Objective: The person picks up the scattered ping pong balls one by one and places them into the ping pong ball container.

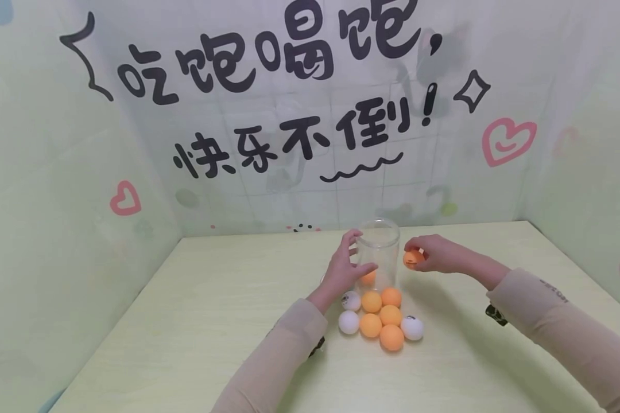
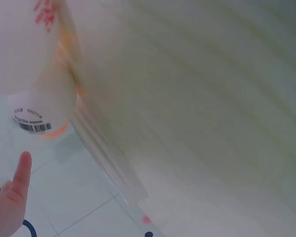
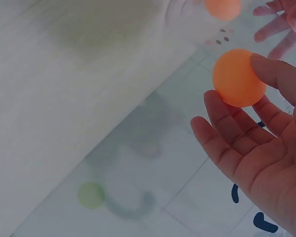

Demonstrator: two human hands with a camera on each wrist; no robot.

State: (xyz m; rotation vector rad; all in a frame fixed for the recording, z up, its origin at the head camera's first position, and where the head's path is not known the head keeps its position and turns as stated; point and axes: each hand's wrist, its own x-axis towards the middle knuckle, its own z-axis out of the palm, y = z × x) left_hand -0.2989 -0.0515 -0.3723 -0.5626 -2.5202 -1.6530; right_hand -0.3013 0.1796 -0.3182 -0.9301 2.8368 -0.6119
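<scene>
Right hand (image 1: 441,254) pinching an orange ball (image 1: 411,260), held just right of the clear cylinder (image 1: 386,257). Left hand (image 1: 342,268) curved round the cylinder's left side, thumb in front. One orange ball inside, low; loose orange and white balls (image 1: 391,316) clustered before it on counter (image 1: 212,310).

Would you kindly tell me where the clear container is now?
The clear container stands right of centre in the head view, between the left hand and right hand, behind the loose balls.
</scene>
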